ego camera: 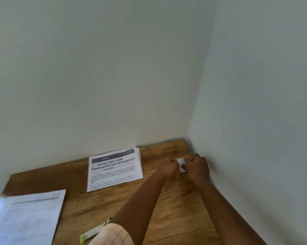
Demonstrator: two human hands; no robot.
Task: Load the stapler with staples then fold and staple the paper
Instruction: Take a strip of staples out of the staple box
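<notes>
Both hands meet over a small white box (181,164) at the far right of the counter (175,209), near the wall corner. Left hand (168,167) has fingers curled onto the box's left end; right hand (197,167) curls round its right end. Blur hides the exact finger placement and whether the box is lifted or resting. Box shows a bit of red print; it is too small to tell if it holds staples or is the stapler itself.

Left of the box, against the back wall, lies a stack of printed sheets (114,169), flat, top one with a dark header bar and bold title. Well left of the box and nearer the person, a second printed sheet (27,218) lies flat at the counter's left edge, blurred. Near the person, left of the box and beside the left sleeve (112,235), a yellow-green packet (90,235) lies on the wood, partly covered by the sleeve. Both forearms stretch out toward the box.
</notes>
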